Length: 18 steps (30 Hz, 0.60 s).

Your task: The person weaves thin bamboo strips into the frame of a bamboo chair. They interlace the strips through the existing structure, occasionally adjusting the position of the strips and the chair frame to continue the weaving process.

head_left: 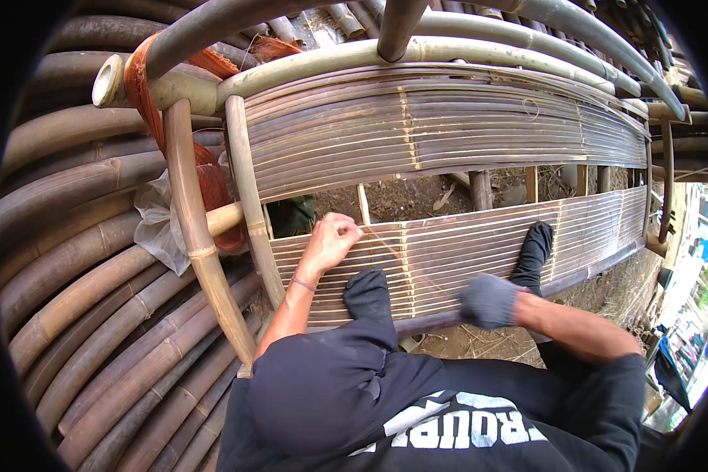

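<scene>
My bare left hand (334, 237) is closed in a pinch over the upper edge of the near bamboo slat panel (480, 256), beside its left-hand tie line. From its fingertips a thin reddish-brown cord (393, 253) slants down to the right across the slats. It runs toward my right hand (486, 302), in a grey glove, blurred and closed like a fist at the panel's near edge. Thin strips bind the narrow slats crosswise. My feet in dark socks (367, 293) rest on this panel. A second slat panel (464, 126) lies beyond a gap.
A bamboo frame surrounds the panels, with a thick rail (315, 67) at the far side and posts (200, 236) at left. Orange strapping (139, 86) and a clear plastic bag (164, 224) hang there. Stacked bamboo poles (79, 189) fill the left. Soil (409, 197) shows through the gap.
</scene>
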Each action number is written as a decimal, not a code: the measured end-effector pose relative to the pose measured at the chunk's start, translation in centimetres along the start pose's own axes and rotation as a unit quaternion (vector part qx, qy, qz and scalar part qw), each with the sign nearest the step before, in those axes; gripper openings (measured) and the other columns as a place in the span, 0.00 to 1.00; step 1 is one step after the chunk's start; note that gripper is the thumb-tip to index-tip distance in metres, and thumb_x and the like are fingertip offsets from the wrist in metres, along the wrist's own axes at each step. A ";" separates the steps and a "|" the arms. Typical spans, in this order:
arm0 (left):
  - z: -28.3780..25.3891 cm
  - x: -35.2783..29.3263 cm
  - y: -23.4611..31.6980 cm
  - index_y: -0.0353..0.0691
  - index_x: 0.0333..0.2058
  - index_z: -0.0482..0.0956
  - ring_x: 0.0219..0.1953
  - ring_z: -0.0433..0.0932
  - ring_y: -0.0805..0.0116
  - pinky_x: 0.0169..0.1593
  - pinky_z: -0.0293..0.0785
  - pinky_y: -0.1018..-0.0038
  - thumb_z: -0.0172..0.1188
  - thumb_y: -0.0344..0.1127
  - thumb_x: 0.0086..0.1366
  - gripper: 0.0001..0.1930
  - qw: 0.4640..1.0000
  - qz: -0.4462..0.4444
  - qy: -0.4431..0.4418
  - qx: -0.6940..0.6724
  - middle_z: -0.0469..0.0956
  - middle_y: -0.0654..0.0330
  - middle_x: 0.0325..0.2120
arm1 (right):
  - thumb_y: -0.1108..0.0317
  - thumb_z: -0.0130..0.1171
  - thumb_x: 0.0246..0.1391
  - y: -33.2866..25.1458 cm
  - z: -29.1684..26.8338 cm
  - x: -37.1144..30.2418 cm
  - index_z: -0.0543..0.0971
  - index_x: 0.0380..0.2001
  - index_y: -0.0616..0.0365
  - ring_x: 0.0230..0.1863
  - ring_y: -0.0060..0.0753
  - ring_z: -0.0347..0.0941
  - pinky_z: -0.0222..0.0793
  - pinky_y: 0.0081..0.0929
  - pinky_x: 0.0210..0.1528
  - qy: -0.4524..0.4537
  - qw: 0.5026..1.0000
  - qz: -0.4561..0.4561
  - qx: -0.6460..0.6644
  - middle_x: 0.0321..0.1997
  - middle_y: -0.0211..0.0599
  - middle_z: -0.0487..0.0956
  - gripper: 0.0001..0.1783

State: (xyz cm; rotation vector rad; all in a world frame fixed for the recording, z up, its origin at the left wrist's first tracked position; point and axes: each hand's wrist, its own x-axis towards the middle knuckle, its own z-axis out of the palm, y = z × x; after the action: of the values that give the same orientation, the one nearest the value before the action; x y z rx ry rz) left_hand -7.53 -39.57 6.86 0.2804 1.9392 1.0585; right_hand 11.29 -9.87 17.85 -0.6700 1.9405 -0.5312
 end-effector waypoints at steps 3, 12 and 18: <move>0.1 0.1 -0.7 0.36 0.41 0.84 0.52 0.76 0.49 0.56 0.72 0.59 0.63 0.43 0.63 0.16 0.993 0.013 0.093 0.077 0.79 0.47 0.48 | 0.64 0.60 0.45 4.6 4.1 -13.7 0.83 0.20 0.53 0.32 0.49 0.80 0.75 0.45 0.35 -0.007 0.985 0.167 0.044 0.25 0.41 0.81 0.07; 3.4 0.7 -3.1 0.35 0.53 0.77 0.43 0.78 0.52 0.49 0.67 0.57 0.52 0.45 0.69 0.22 0.950 0.123 0.106 0.265 0.83 0.52 0.37 | 0.66 0.60 0.50 12.0 7.4 -17.4 0.84 0.34 0.56 0.43 0.44 0.82 0.76 0.35 0.41 -0.022 0.807 0.586 -0.072 0.37 0.47 0.84 0.10; 2.6 -0.1 -3.2 0.36 0.57 0.75 0.46 0.77 0.54 0.56 0.62 0.57 0.53 0.45 0.69 0.24 0.965 0.093 0.055 0.240 0.82 0.52 0.41 | 0.46 0.74 0.40 3.8 -8.1 7.2 0.68 0.62 0.55 0.55 0.56 0.74 0.70 0.46 0.59 0.331 0.938 0.095 0.025 0.55 0.51 0.75 0.47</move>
State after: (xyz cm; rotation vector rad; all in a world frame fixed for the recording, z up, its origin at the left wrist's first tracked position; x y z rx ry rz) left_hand -4.77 -40.09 3.80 0.6960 2.2915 0.7142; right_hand 0.49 -11.04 14.20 -0.2702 2.5750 -0.7463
